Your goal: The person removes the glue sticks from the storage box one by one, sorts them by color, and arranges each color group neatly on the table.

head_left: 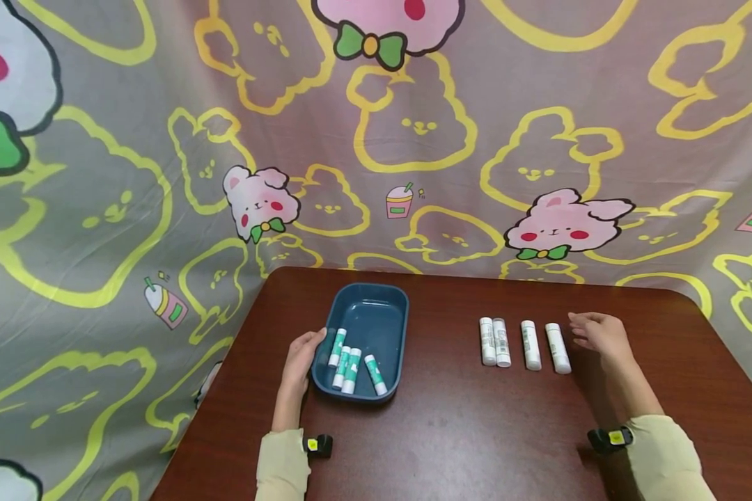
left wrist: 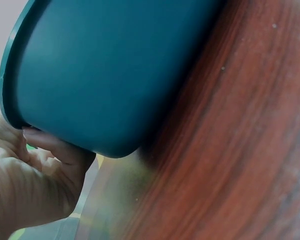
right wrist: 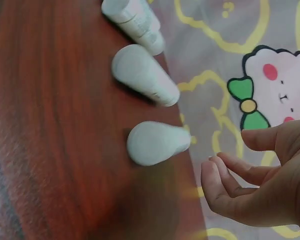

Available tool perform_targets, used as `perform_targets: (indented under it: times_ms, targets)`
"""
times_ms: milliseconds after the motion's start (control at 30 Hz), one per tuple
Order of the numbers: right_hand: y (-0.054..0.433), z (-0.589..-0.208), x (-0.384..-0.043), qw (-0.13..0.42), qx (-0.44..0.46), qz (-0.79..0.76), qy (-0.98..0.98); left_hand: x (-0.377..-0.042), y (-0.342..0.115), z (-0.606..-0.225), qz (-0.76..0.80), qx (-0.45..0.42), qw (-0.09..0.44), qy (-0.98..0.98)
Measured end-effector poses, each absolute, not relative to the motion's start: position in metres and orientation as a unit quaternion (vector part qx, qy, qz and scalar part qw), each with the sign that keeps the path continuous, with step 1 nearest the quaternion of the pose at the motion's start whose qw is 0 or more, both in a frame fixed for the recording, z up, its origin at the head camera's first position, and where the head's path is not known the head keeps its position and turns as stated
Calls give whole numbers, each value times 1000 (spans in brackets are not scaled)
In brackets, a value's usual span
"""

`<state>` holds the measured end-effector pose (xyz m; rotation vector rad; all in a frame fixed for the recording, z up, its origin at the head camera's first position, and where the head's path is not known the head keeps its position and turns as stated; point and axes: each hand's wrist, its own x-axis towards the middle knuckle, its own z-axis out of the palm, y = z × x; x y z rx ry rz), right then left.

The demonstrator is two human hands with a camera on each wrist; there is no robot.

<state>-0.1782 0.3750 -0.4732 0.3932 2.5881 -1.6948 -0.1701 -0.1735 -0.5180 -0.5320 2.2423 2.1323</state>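
In the head view my left hand (head_left: 302,355) grips the left side of a dark blue plastic bin (head_left: 388,299). The left wrist view shows that hand's thumb and fingers at the rim of the bin (left wrist: 100,75). Several white glue sticks with green labels (head_left: 351,372) lie inside, toward the near end. My right hand (head_left: 604,336) is just right of the rightmost white glue stick (head_left: 558,348), its fingers loosely bent around nothing. From the right wrist, that same glue stick (right wrist: 152,143) appears beside the fingertips, apart from them.
Left of the rightmost stick lie another white glue stick (head_left: 530,345) and a side-by-side pair of glue sticks (head_left: 495,342). All rest on a brown wooden table (head_left: 451,424). A patterned cloth (head_left: 439,229) hangs behind the table and along its left side.
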Motion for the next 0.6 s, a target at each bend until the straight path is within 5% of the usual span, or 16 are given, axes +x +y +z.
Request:
perform_targets:
  times_ms: [600]
  targets:
    - [367,-456,-181,4,89,-655,751,-170,-174,-519,682,-170,-2,711]
